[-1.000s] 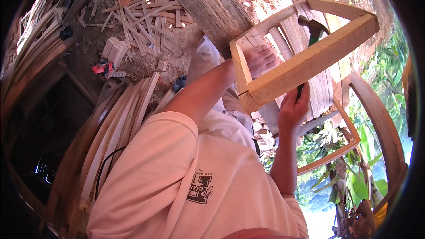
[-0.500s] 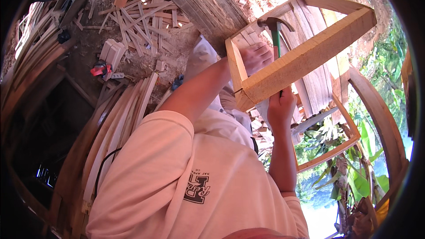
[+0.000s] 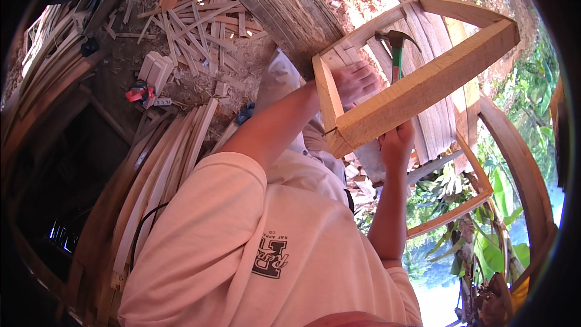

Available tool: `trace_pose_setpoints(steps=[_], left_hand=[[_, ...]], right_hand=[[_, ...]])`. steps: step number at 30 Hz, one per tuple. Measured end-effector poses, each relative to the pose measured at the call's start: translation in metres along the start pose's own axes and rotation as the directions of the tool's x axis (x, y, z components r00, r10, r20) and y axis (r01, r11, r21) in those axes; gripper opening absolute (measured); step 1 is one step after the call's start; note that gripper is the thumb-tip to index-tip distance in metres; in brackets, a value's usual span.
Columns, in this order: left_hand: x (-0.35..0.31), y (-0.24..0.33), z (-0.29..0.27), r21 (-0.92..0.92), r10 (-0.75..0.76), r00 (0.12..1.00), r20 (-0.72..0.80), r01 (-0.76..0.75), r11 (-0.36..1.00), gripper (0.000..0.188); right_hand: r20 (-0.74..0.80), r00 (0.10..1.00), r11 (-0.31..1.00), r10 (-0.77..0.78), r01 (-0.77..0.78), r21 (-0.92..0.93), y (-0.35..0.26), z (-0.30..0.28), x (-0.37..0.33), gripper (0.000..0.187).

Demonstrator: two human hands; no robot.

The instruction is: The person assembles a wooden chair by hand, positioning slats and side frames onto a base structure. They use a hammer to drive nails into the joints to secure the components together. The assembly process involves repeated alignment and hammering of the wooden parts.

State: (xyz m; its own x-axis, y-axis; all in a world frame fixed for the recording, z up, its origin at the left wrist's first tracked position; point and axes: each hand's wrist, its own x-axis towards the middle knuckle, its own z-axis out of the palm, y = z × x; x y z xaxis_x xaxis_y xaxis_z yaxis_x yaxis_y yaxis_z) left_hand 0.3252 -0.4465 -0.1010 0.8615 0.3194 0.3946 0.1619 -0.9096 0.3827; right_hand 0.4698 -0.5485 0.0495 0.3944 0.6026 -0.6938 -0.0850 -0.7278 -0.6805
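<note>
A rectangular wooden frame (image 3: 426, 88) is tilted in front of me, its thick near board facing up. Inside its left end is my left hand (image 3: 354, 83), fingers curled; what they close on, if anything, is hidden. Below the near board, my right hand (image 3: 397, 140) grips a claw hammer (image 3: 396, 60), whose green handle passes behind that board. The dark hammer head shows within the frame's opening. At the frame's lower left corner a thin dark nail (image 3: 330, 131) sticks out.
A heavy timber beam (image 3: 281, 3) and weathered planks (image 3: 433, 115) lie beyond. Scrap sticks (image 3: 200, 30) litter the ground at upper left. Long boards (image 3: 163, 175) stand at my left, near wood blocks with a red tool (image 3: 140, 92). Another wooden frame (image 3: 454, 215) is at right.
The hammer and my right hand have moved to the right, the hammer head also slightly nearer. The wooden frame and my left hand have shifted a little right and nearer.
</note>
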Motion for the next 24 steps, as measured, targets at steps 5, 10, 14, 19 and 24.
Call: trace_pose_setpoints(steps=[5, 10, 14, 19, 24], left_hand=[[0.0, 0.001, 0.004, 0.134, 0.003, 1.0, -0.031, 0.001, 0.991, 0.048], [0.001, 0.0, 0.0, 0.179, 0.016, 0.999, 0.038, -0.022, 0.984, 0.047], [0.0, 0.0, -0.003, 0.232, 0.026, 0.994, 0.107, -0.05, 0.971, 0.045], [-0.002, 0.001, 0.0, 0.168, 0.029, 0.999, 0.043, -0.036, 0.985, 0.042], [-0.003, 0.001, 0.004, 0.134, 0.004, 1.0, 0.022, -0.007, 0.991, 0.04]], right_hand=[[0.101, 0.995, 0.999, 0.007, -0.004, -0.035, 0.001, -0.019, 0.021, 0.016], [0.124, 0.975, 0.978, 0.183, -0.168, -0.123, -0.026, -0.035, 0.04, 0.018], [0.113, 0.994, 0.934, 0.007, 0.034, -0.357, -0.038, -0.045, 0.044, 0.016], [0.244, 0.88, 0.589, -0.408, 0.458, -0.666, -0.044, -0.039, 0.034, 0.011], [0.184, 0.86, 0.646, -0.475, 0.483, -0.591, -0.034, -0.005, 0.009, 0.018]])
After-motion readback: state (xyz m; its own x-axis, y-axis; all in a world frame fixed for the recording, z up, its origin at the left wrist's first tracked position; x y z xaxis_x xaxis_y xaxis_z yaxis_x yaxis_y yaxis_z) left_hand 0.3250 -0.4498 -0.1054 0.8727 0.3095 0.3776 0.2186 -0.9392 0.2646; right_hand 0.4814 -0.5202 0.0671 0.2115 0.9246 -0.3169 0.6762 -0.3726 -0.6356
